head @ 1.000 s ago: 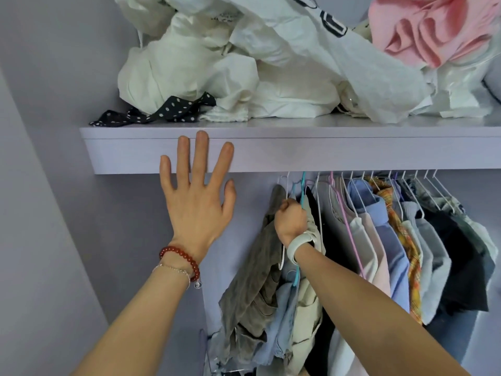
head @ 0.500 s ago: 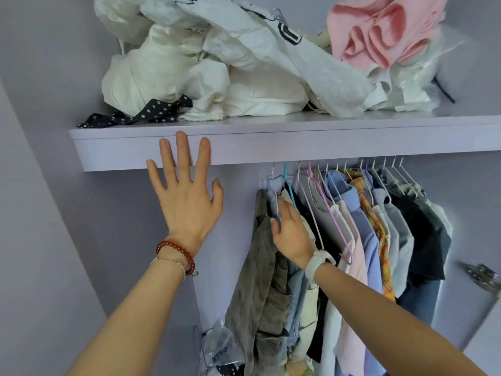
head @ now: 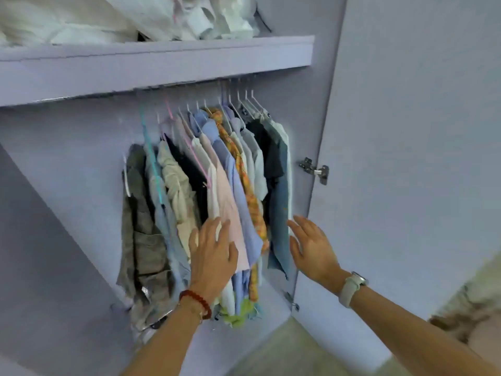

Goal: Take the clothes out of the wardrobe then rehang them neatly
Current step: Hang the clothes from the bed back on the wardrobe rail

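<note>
From the head camera, a row of clothes (head: 217,185) hangs on hangers (head: 238,101) under a lilac shelf (head: 162,63) inside the wardrobe, packed close together. From left to right there are grey-brown trousers (head: 141,226), a pale blue piece, a cream one, something dark, a pink shirt (head: 225,202), a blue shirt (head: 238,185), an orange patterned piece (head: 249,191), pale grey tops and a dark top beside a denim piece (head: 279,207) at the right end.

The left hand (head: 211,256), with a red bead bracelet (head: 196,299) on its wrist, is spread flat with a released grip, fingers straight, in front of the lower part of the pink and cream garments; whether it touches them is not clear. The right hand (head: 311,248), wearing a pale watch (head: 351,289), is also released, fingers straight, just beside the denim piece at the right end of the row.

White crumpled fabric and bags (head: 135,20) lie piled on the shelf. The wardrobe door (head: 406,131) stands open at right, with a metal hinge (head: 314,169).
</note>
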